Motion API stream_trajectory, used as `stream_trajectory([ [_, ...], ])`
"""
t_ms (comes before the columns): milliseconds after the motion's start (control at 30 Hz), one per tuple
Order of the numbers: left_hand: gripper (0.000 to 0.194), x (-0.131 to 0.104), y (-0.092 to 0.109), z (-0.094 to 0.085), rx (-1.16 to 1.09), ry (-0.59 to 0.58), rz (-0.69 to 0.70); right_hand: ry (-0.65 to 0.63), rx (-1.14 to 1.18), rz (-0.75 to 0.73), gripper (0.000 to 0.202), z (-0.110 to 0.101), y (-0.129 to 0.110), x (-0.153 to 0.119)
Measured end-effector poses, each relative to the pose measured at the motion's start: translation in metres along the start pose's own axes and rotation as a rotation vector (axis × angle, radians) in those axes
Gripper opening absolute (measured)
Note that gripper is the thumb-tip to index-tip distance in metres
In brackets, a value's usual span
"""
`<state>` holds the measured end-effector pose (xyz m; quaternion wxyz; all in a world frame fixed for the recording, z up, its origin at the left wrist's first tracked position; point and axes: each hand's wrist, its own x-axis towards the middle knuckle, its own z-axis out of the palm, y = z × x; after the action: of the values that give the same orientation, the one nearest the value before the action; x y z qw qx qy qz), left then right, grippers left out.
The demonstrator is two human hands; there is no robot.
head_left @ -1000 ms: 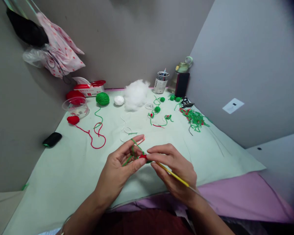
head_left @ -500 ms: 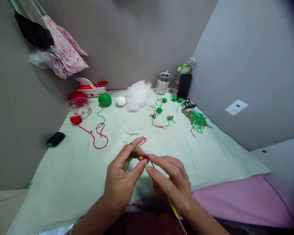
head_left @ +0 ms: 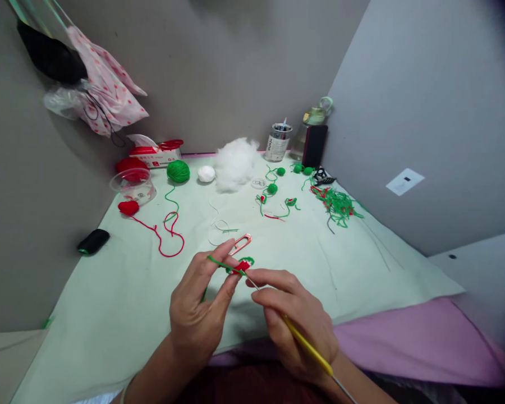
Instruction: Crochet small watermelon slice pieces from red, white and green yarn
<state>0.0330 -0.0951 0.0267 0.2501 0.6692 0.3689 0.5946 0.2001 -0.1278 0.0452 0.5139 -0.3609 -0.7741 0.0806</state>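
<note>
My left hand (head_left: 231, 266) is clamped on the piece (head_left: 243, 266), a small crocheted bit of red with a green and white edge, pinched between thumb and fingers. The strand (head_left: 221, 262) of green runs over my raised left forefinger down to the piece. My right hand (head_left: 252, 282) is closed on the hook (head_left: 307, 343), its yellow grip slanting back under my palm and its thin metal shaft reaching the piece, right in front of my left thumb. I can't tell whether the hook's tip is inside a stitch.

Just beyond my left fingertips is a copper-coloured loop (head_left: 240, 244); whether I'm touching it, I can't tell. Farther out past my left hand, on the surface (head_left: 278, 241), are the green ball (head_left: 178, 171), the white ball (head_left: 206, 174) and the fluffy stuffing (head_left: 236, 164). To the left of that hand, the small red ball (head_left: 128, 208) trails its yarn, near the clear tub (head_left: 145, 193), and the black case (head_left: 93, 242) lies nearer the surface's edge.

Ahead of my right hand are small green balls and two little red-and-green pieces, with the tangle (head_left: 339, 207) of green and red scraps farther right. The can (head_left: 277, 143) and the phone (head_left: 315, 146) stand upright beyond them.
</note>
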Motion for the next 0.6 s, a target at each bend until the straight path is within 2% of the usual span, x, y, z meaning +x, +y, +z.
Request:
stream_trajectory([
  [167, 0.067, 0.005, -0.003, 0.000, 0.016, -0.013, 0.166, 0.024, 0.074, 0.092, 0.028, -0.002, -0.004, 0.002],
  [300, 0.066, 0.006, -0.001, 0.000, 0.001, -0.024, 0.167, -0.034, -0.075, -0.031, 0.027, -0.003, 0.000, -0.003],
  [400, 0.063, 0.005, 0.005, -0.001, -0.040, -0.044, 0.014, -0.062, -0.178, -0.151, 0.030, -0.001, 0.007, -0.009],
  [600, 0.043, 0.008, 0.016, -0.002, -0.270, -0.058, -0.442, -0.004, -0.252, -0.259, 0.035, 0.006, 0.014, -0.014],
])
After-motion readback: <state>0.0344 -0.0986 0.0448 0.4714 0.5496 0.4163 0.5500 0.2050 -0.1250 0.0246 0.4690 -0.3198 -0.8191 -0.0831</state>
